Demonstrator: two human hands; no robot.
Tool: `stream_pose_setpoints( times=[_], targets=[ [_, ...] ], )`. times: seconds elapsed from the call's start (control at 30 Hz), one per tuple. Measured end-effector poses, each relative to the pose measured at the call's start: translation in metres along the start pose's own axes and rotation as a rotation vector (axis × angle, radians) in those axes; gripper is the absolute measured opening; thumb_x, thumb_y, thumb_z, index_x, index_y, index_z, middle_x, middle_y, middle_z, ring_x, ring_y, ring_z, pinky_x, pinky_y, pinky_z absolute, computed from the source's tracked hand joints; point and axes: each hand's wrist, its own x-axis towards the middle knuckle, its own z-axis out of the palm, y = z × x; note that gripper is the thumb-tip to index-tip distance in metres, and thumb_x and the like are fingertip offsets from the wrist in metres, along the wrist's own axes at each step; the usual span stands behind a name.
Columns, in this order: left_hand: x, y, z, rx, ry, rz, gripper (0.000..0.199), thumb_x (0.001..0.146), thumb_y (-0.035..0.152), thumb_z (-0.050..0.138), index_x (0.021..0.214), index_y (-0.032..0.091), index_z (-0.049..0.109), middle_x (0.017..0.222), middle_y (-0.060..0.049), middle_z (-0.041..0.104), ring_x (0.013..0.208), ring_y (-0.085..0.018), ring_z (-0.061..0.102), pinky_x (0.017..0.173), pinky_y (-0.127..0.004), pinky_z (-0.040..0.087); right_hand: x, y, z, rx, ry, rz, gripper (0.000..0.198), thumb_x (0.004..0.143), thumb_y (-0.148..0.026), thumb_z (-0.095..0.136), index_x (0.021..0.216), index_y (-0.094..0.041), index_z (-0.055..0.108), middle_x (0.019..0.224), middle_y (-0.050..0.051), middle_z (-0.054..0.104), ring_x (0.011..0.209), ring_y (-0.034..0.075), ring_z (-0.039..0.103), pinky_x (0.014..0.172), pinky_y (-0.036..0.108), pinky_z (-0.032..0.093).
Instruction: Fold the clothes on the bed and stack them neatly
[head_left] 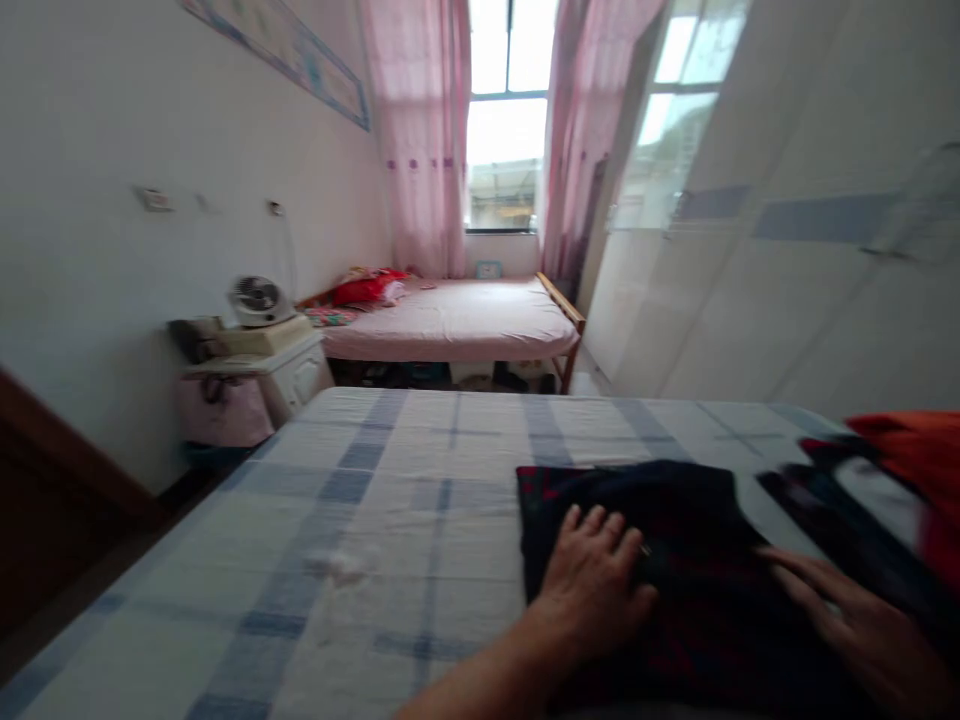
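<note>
A dark folded garment (690, 530) with faint red patterning lies on the near right part of the bed. My left hand (600, 570) rests palm down on its left part, fingers stretched out and slightly apart. At the garment's right edge is my right hand (847, 610), somewhat blurred, its extended fingers touching the cloth and pointing left. Part of that hand's underside is hidden. Both hands are on the same garment, which looks nearly flat with a few soft folds.
A blue-and-white checked sheet (390, 500) covers the bed. Orange, red and dark clothes (907, 470) are heaped at the right. Beyond stand a second bed (450, 320), a bedside cabinet (296, 370) with a fan (259, 300), and a white wardrobe (750, 290).
</note>
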Motion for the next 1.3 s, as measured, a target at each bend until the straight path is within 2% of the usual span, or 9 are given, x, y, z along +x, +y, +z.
stream_pose_setpoints(
  times=[0.07, 0.23, 0.43, 0.57, 0.73, 0.93, 1.1, 1.23, 1.3],
  targets=[
    [0.0, 0.0, -0.002, 0.006, -0.028, -0.009, 0.05, 0.085, 0.045, 0.047, 0.13, 0.024, 0.045, 0.138, -0.006, 0.049, 0.129, -0.025, 0.04, 0.111, -0.048, 0.025, -0.015, 0.006, -0.021, 0.031, -0.081, 0.088, 0.031, 0.087, -0.047, 0.043, 0.112, -0.038, 0.06, 0.119, 0.005, 0.061, 0.113, 0.025, 0.056, 0.097, 0.043, 0.045],
    [0.005, 0.0, -0.003, 0.043, -0.071, 0.022, 0.047, 0.089, 0.039, 0.046, 0.133, 0.023, 0.044, 0.14, -0.005, 0.048, 0.132, -0.024, 0.038, 0.111, -0.048, 0.024, -0.016, -0.009, -0.031, 0.135, -0.228, 0.038, 0.048, 0.08, -0.034, 0.052, 0.127, -0.024, 0.051, 0.129, 0.007, 0.054, 0.121, 0.022, 0.049, 0.103, 0.036, 0.038],
    [0.006, -0.003, -0.008, -0.043, 0.0, 0.016, 0.032, 0.092, 0.027, 0.041, 0.12, 0.02, 0.056, 0.121, -0.004, 0.062, 0.116, -0.019, 0.053, 0.108, -0.044, 0.032, -0.014, -0.011, -0.034, 0.189, -0.123, 0.024, 0.027, 0.082, -0.026, 0.047, 0.102, -0.023, 0.064, 0.103, 0.005, 0.064, 0.1, 0.02, 0.059, 0.091, 0.034, 0.043],
    [0.008, -0.004, -0.01, -0.079, 0.033, 0.026, 0.027, 0.091, 0.023, 0.043, 0.111, 0.019, 0.061, 0.109, -0.004, 0.064, 0.103, -0.018, 0.056, 0.099, -0.04, 0.04, -0.019, -0.009, -0.036, 0.206, -0.058, -0.005, 0.035, 0.077, -0.026, 0.056, 0.112, -0.023, 0.058, 0.113, 0.005, 0.06, 0.108, 0.021, 0.055, 0.093, 0.033, 0.042],
    [0.007, -0.002, -0.012, -0.017, 0.046, -0.032, 0.025, 0.086, 0.023, 0.051, 0.108, 0.02, 0.062, 0.099, -0.005, 0.063, 0.093, -0.022, 0.055, 0.081, -0.038, 0.046, -0.036, -0.013, -0.034, 0.193, 0.021, 0.244, 0.017, 0.078, -0.03, 0.054, 0.093, -0.021, 0.059, 0.092, 0.004, 0.063, 0.086, 0.02, 0.061, 0.077, 0.033, 0.045],
    [0.005, 0.0, -0.019, -0.106, 0.085, -0.005, 0.015, 0.086, 0.019, 0.049, 0.09, 0.02, 0.064, 0.085, -0.003, 0.059, 0.086, -0.019, 0.053, 0.08, -0.035, 0.044, -0.047, -0.024, -0.05, 0.351, 0.053, 0.094, 0.012, 0.082, -0.034, 0.054, 0.086, -0.023, 0.058, 0.09, 0.001, 0.063, 0.088, 0.018, 0.059, 0.081, 0.03, 0.044],
    [0.012, -0.003, -0.023, -0.125, 0.106, -0.095, 0.018, 0.087, 0.021, 0.047, 0.094, 0.02, 0.064, 0.092, -0.004, 0.06, 0.09, -0.02, 0.055, 0.083, -0.036, 0.045, -0.014, -0.021, -0.047, 0.276, 0.152, 0.21, 0.018, 0.083, -0.035, 0.052, 0.092, -0.021, 0.059, 0.085, 0.003, 0.065, 0.08, 0.018, 0.061, 0.072, 0.028, 0.045],
    [0.006, -0.018, -0.03, -0.075, 0.138, -0.14, 0.027, 0.085, 0.022, 0.048, 0.109, 0.019, 0.061, 0.117, -0.009, 0.056, 0.11, -0.025, 0.05, 0.096, -0.042, 0.04, 0.012, -0.003, -0.019, 0.127, 0.051, 0.188, 0.022, 0.082, -0.028, 0.051, 0.099, -0.018, 0.06, 0.1, 0.008, 0.066, 0.094, 0.02, 0.061, 0.083, 0.031, 0.044],
    [-0.005, -0.029, -0.036, -0.143, 0.181, -0.269, 0.036, 0.083, 0.025, 0.051, 0.118, 0.016, 0.056, 0.129, -0.012, 0.049, 0.121, -0.028, 0.043, 0.102, -0.045, 0.035, 0.016, 0.004, -0.007, 0.053, 0.021, 0.172, 0.028, 0.083, -0.028, 0.051, 0.107, -0.017, 0.059, 0.106, 0.01, 0.065, 0.1, 0.021, 0.059, 0.088, 0.033, 0.043]
  ],
)
